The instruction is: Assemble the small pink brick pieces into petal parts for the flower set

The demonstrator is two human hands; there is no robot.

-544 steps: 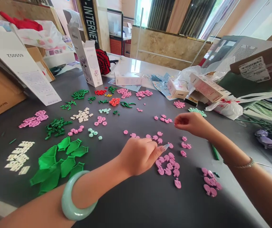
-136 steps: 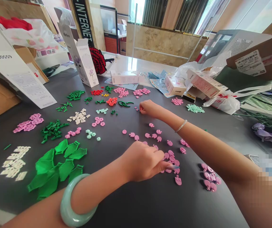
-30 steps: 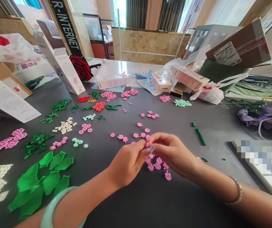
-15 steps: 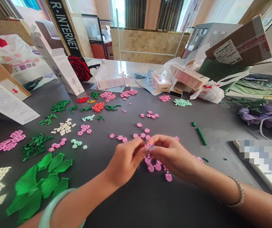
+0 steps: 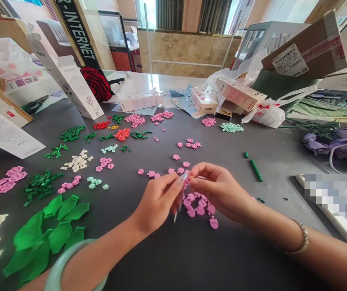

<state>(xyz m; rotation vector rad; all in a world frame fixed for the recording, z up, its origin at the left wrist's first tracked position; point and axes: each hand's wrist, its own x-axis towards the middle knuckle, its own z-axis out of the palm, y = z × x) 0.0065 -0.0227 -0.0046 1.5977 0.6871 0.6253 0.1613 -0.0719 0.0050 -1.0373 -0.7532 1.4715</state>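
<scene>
My left hand [image 5: 161, 195] is closed in a pinch, its thumb and fingertips on a small pink building-block piece [image 5: 186, 184] that the fingers partly cover. From the other side, the fingertips of my right hand [image 5: 222, 191] pinch at the same spot. Just below the hands lies a loose group of pink petal-shaped pieces [image 5: 200, 210], with a single pink piece [image 5: 214, 222] nearest me. More small pink pieces [image 5: 151, 173] are scattered beyond my left hand. A dark green rod [image 5: 256, 170] rests to the right of my right hand.
Large green leaf pieces [image 5: 29, 234] lie at the left front. Small heaps of dark green pieces [image 5: 41, 186], cream pieces [image 5: 78, 161] and mint pieces [image 5: 232, 127] are spread over the dark table. Boxes [image 5: 204, 101] stand at the back; a keyboard [image 5: 328, 206] and purple flowers [image 5: 334, 141] are right.
My fingers have shifted around the pink piece, and the left fingernails now point downward into view. The right hand has turned slightly. The whole view has moved a little.
</scene>
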